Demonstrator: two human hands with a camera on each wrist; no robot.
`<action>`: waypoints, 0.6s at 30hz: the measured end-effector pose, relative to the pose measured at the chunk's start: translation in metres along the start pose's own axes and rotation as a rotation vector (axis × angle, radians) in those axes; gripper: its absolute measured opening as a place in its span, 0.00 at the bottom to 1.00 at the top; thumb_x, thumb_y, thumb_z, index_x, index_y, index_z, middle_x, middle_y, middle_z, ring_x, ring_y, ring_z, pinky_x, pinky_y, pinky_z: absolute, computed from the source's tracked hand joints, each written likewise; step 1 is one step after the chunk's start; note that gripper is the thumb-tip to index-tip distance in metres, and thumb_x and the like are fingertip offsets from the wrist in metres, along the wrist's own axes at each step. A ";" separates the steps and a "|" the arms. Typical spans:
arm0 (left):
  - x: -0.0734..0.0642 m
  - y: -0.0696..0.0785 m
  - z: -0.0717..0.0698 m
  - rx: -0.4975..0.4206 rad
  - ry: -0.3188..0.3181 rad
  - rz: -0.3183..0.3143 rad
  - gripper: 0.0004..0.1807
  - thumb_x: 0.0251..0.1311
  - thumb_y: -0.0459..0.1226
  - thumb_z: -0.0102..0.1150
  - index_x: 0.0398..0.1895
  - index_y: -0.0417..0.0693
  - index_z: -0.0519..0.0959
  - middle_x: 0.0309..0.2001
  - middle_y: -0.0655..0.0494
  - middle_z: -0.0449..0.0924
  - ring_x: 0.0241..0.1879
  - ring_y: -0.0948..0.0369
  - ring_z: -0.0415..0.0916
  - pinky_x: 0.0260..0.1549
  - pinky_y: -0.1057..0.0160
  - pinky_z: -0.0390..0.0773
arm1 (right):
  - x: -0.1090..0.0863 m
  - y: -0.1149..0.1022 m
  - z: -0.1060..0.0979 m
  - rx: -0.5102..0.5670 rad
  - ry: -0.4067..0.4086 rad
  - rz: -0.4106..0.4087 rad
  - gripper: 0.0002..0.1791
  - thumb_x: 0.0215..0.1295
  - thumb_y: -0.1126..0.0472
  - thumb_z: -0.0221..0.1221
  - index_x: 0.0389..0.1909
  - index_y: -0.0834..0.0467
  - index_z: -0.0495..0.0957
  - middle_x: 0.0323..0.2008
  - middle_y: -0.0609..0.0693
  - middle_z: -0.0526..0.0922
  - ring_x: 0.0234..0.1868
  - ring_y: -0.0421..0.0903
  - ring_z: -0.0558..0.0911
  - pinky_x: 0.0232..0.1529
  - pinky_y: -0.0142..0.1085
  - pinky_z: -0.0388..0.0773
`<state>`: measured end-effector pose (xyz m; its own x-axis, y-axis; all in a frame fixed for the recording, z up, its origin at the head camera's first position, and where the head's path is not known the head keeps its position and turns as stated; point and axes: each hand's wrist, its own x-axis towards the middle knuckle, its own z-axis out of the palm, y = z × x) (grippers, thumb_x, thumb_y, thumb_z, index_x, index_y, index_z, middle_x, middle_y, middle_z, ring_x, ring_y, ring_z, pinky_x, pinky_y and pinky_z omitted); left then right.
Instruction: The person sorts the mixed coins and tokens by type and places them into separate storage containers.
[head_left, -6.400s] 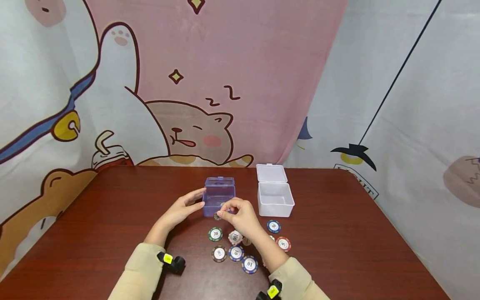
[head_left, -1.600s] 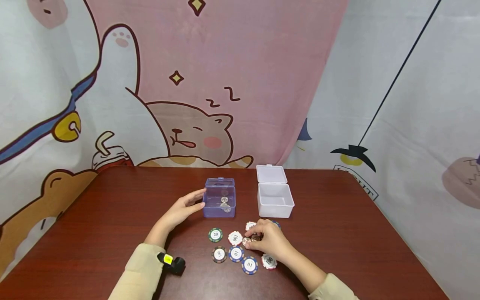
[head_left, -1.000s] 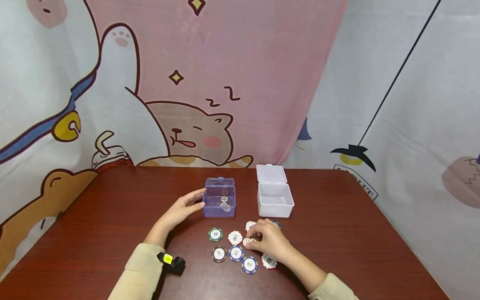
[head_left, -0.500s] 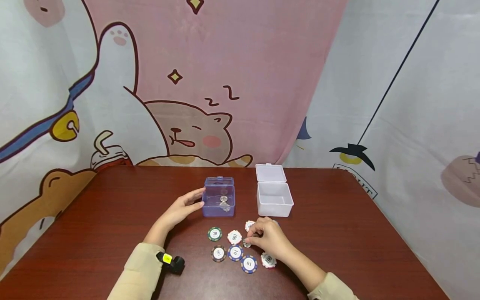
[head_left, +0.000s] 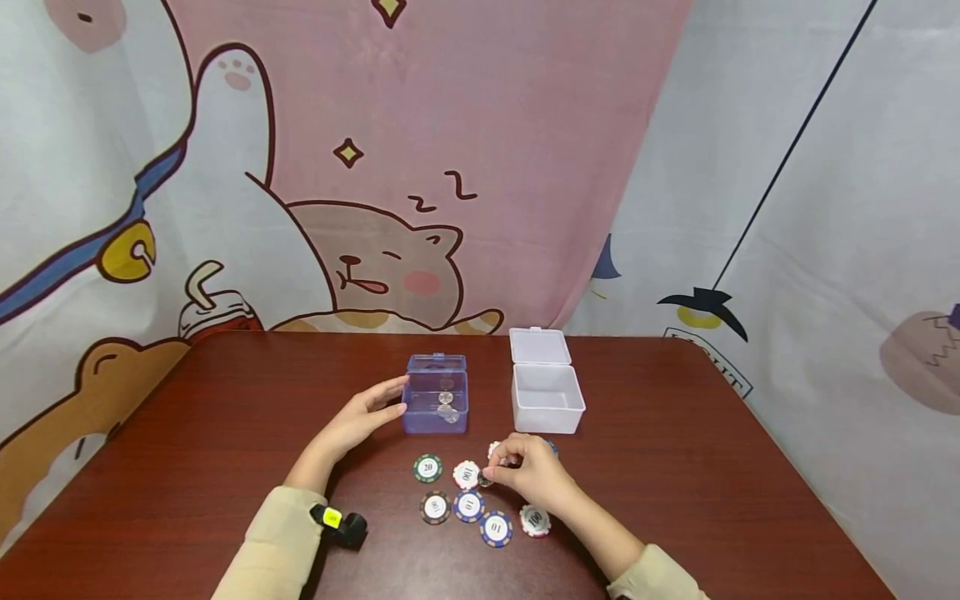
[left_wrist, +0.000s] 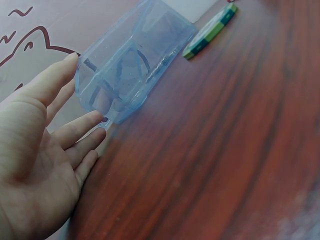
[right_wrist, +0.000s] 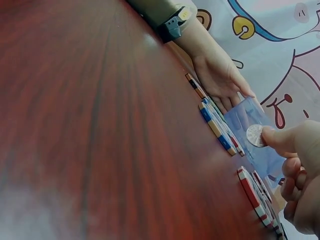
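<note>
My right hand [head_left: 534, 473] pinches a silver coin [right_wrist: 254, 135] between thumb and fingers, just over the chips; its other fingers are curled. My left hand [head_left: 356, 429] has its fingers spread, with the tips at the left side of a clear blue-purple plastic box [head_left: 435, 423]. That box stands with its lid up, and several coins [head_left: 446, 398] lie inside. Around the right hand lie poker chips: a white 100 chip [head_left: 467, 475], a blue 10 chip [head_left: 468, 506] and a red-edged 100 chip [head_left: 535, 521]. The hand partly covers others behind it.
To the right of the blue box stands a white plastic box [head_left: 548, 417], lid up. A green 20 chip [head_left: 427, 467], a dark brown-edged chip [head_left: 435, 507] and another blue 10 chip [head_left: 496, 528] lie on the brown wooden table [head_left: 712, 483]. A cartoon curtain [head_left: 525, 167] hangs behind.
Earlier, the right hand held a coin at the blue box; it then moved back among the chips. In the last second it has picked up another coin. The left hand stays at the box.
</note>
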<state>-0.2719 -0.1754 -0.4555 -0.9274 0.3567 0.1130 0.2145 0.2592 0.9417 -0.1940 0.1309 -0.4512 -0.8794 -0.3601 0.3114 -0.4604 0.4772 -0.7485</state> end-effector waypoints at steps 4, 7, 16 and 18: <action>0.000 0.000 0.000 -0.002 0.002 -0.003 0.30 0.64 0.37 0.59 0.70 0.46 0.65 0.65 0.42 0.67 0.66 0.45 0.60 0.60 0.41 0.59 | 0.004 -0.006 0.004 0.068 0.005 0.065 0.08 0.50 0.66 0.71 0.20 0.55 0.81 0.19 0.41 0.66 0.24 0.37 0.66 0.24 0.28 0.61; 0.000 -0.001 0.000 0.001 0.004 -0.003 0.30 0.64 0.37 0.59 0.69 0.46 0.65 0.64 0.41 0.67 0.65 0.45 0.60 0.60 0.41 0.59 | 0.008 -0.010 0.008 0.117 0.014 0.111 0.06 0.52 0.68 0.69 0.22 0.59 0.81 0.19 0.44 0.64 0.22 0.37 0.66 0.21 0.27 0.60; 0.000 -0.002 0.000 0.005 0.007 0.003 0.30 0.64 0.36 0.58 0.69 0.45 0.65 0.64 0.41 0.67 0.65 0.45 0.60 0.60 0.41 0.60 | 0.021 -0.017 0.015 0.163 0.090 0.166 0.07 0.51 0.66 0.70 0.21 0.58 0.80 0.19 0.44 0.66 0.24 0.37 0.66 0.23 0.28 0.61; 0.000 -0.002 0.000 0.007 0.005 0.006 0.30 0.65 0.36 0.58 0.70 0.45 0.64 0.64 0.41 0.67 0.65 0.45 0.60 0.60 0.42 0.60 | 0.023 -0.019 0.016 0.193 0.095 0.178 0.08 0.51 0.65 0.70 0.21 0.58 0.80 0.20 0.44 0.66 0.22 0.38 0.66 0.20 0.28 0.61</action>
<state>-0.2726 -0.1755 -0.4571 -0.9274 0.3541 0.1205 0.2224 0.2629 0.9388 -0.2039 0.1009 -0.4390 -0.9559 -0.2031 0.2122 -0.2746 0.3617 -0.8909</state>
